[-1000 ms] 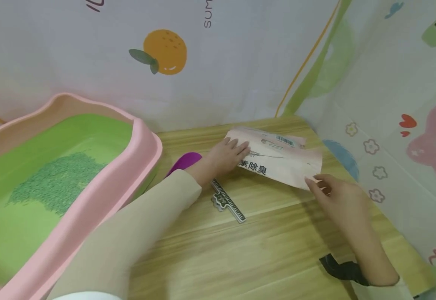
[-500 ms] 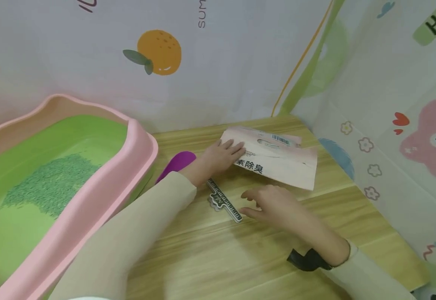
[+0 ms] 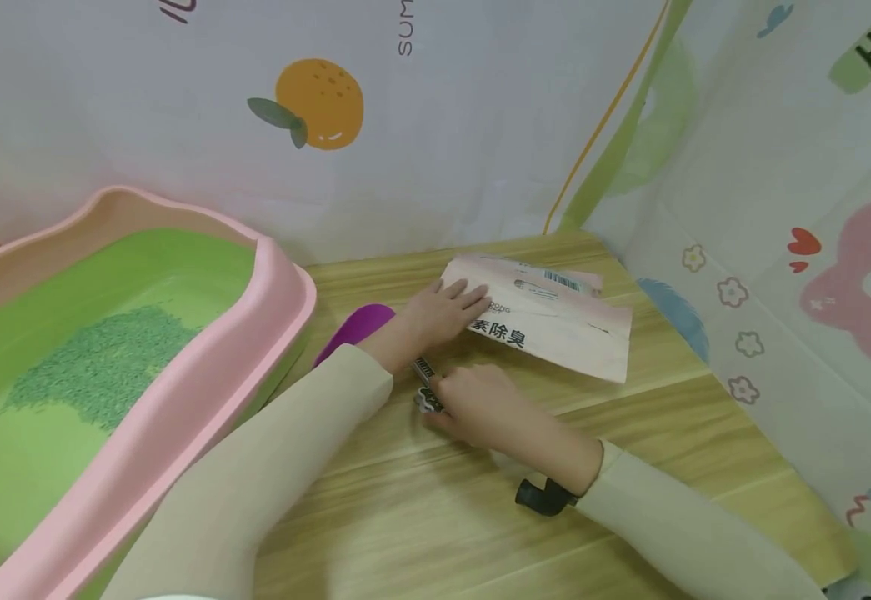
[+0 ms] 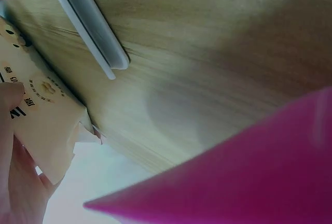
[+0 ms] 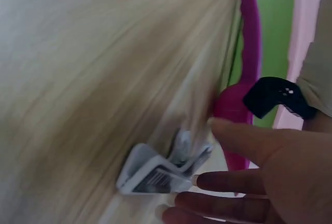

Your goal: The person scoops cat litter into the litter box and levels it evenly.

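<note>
My left hand [image 3: 443, 315] rests with fingers spread on a pale pink paper-like bag [image 3: 555, 321], printed with dark characters and a barcode. The bag lies folded flat at the back of the wooden table. Just in front of it, my right hand [image 3: 483, 404] reaches over a clip [image 3: 426, 398] with a piano-key pattern and covers its lower end. In the right wrist view, the thumb and fingertips [image 5: 205, 181] are at the clip's handle [image 5: 155, 177], with a gap between thumb and fingers. The left wrist view shows the clip's long bar [image 4: 91, 24] on the tabletop.
A large pink-rimmed green litter box [image 3: 285, 287] with green pellets [image 3: 116, 362] fills the left side. Between it and my left forearm lies a purple scoop [image 3: 356, 327], its handle along the box. Printed walls [image 3: 465, 150] border the table's back and right.
My right hand has let go of the bag's right corner and moved left to the clip. My left hand has stayed on the bag.
</note>
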`<action>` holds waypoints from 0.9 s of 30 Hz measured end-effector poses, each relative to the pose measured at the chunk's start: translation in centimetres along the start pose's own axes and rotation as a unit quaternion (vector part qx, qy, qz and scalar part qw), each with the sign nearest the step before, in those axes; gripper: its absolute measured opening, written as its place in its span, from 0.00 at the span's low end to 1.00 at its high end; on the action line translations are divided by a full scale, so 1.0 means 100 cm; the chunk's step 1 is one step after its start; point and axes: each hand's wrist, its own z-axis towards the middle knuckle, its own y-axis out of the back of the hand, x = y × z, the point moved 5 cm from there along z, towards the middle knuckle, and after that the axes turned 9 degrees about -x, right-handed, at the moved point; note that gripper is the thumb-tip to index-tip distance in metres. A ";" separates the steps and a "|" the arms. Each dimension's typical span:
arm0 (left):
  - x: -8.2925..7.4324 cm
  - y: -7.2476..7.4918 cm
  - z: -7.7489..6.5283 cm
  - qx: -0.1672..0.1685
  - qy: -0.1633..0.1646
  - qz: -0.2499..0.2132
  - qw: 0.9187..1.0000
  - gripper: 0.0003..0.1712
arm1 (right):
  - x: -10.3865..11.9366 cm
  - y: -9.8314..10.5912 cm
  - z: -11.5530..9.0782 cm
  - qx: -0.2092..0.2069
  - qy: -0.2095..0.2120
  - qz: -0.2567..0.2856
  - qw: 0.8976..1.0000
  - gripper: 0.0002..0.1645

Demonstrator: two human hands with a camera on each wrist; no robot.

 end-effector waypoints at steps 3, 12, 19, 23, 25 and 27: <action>0.000 0.000 0.000 0.001 0.000 0.003 1.000 0.34 | 0.000 -0.001 0.001 -0.002 0.008 -0.019 1.000 0.18; -0.002 0.002 -0.003 -0.005 -0.003 0.008 1.000 0.33 | -0.006 -0.002 -0.010 -0.017 0.046 -0.056 0.997 0.09; -0.001 0.000 -0.004 -0.018 0.002 0.000 1.000 0.33 | -0.001 -0.006 -0.019 -0.011 0.094 -0.104 0.990 0.11; -0.002 -0.001 -0.003 -0.022 0.005 0.000 1.000 0.33 | 0.006 -0.008 -0.023 -0.011 0.123 -0.146 0.981 0.17; -0.002 -0.001 -0.003 -0.020 0.007 0.002 1.000 0.34 | 0.008 -0.009 -0.024 -0.018 0.129 -0.159 0.979 0.20; -0.002 -0.001 -0.003 -0.017 0.008 0.004 1.000 0.34 | 0.010 -0.009 -0.025 -0.027 0.130 -0.166 0.977 0.24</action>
